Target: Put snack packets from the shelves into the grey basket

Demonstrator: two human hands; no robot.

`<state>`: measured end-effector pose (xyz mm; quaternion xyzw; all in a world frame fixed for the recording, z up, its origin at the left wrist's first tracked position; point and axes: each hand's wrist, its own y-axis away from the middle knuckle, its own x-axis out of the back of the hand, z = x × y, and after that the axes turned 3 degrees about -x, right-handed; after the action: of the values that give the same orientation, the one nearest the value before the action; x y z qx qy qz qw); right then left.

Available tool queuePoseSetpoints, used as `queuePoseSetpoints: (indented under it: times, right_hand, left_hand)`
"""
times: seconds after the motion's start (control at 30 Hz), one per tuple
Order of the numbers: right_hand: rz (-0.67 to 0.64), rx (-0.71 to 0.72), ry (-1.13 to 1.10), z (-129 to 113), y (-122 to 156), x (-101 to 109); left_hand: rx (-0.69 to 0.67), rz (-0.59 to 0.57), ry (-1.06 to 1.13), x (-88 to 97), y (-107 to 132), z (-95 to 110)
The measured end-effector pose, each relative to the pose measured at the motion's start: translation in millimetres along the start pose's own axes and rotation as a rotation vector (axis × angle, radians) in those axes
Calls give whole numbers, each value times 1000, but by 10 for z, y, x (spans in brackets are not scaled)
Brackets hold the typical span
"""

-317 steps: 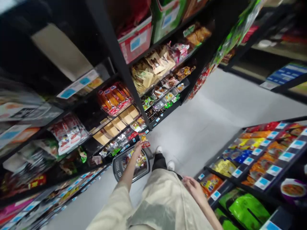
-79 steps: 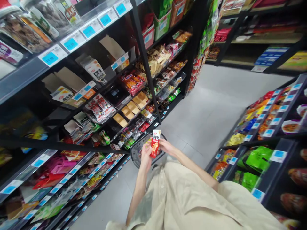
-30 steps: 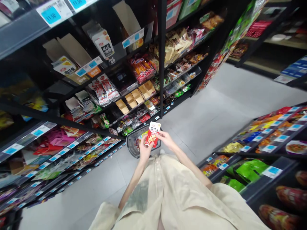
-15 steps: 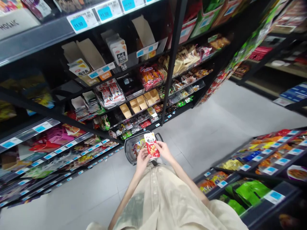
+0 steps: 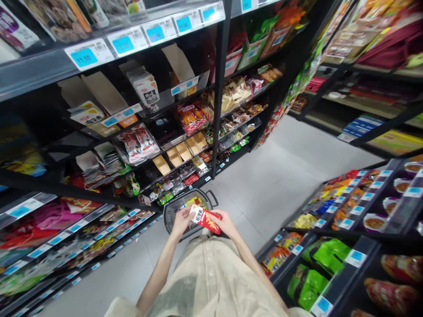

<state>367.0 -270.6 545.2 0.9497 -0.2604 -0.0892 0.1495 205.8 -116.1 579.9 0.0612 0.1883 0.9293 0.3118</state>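
Looming largest, black snack shelving (image 5: 218, 101) stands beyond the grey shopping basket (image 5: 169, 216). Above the basket's near rim, the red-and-white snack packet (image 5: 203, 219) has turned from upright to crosswise, so it's gripped end to end: left hand (image 5: 181, 222) pinching white, right hand (image 5: 226, 224) red.

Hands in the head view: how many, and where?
2. The left hand grips the white end of the red-and-white packet; the right hand holds its red end. No other hand shows.
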Motion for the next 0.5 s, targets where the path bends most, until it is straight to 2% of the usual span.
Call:
queuePoseSetpoints:
  times: [0.1,0.23,0.33,0.43,0.5]
  right_hand:
    - [39,-58,-106,-4,-15,189]
    - [121,-60,-107,8,-85,550]
    - [171,-67,-118,-34,-194,938]
    - [178,-93,-131,-191,-316,1400]
    - [190,-109,-137,-329,-378,1706]
  left_hand:
    - [10,6,-13,-136,-115,48]
    - [25,-44,1,-468,-317,112]
    - [67,-202,18,-826,-518,189]
    - [102,-387,2,-1263,-734,292]
    - [98,-428,-8,-1560,-873,370]
